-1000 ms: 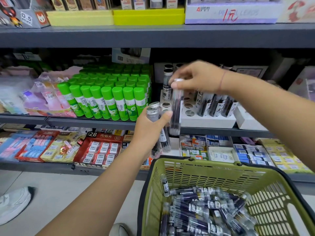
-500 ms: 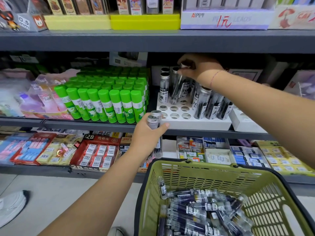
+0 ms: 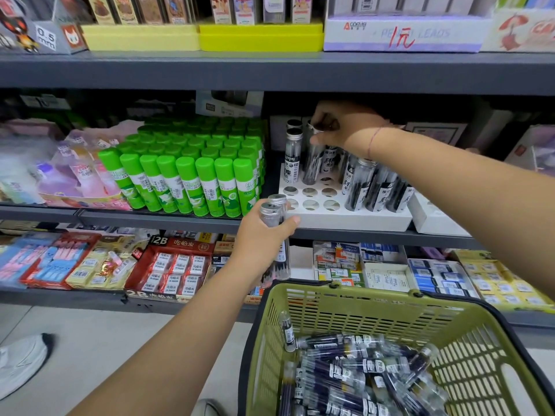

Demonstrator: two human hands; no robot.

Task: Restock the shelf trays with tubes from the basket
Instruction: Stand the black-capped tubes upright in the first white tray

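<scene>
A white tray [image 3: 354, 219] with round holes sits on the middle shelf, holding several clear tubes with silver caps. My right hand [image 3: 345, 124] reaches to the tray's back rows and grips the cap end of one tube [image 3: 310, 163], which stands in a hole beside two upright tubes [image 3: 292, 154]. My left hand [image 3: 264, 238] hovers in front of the tray's left corner, shut on two more tubes [image 3: 274, 211] held upright. A green basket [image 3: 492, 349] at the bottom right holds several loose tubes [image 3: 354, 376] lying in a pile.
Green glue sticks [image 3: 192, 175] stand in rows left of the tray. A second white tray [image 3: 432, 217] sits to the right. Boxes of erasers [image 3: 174, 265] and small packs fill the lower shelf. A white shoe [image 3: 21, 361] shows on the floor at left.
My right hand carried a tube from in front of the shelf up to the tray's back rows and lowered it into a hole. My left hand stayed in place with its tubes.
</scene>
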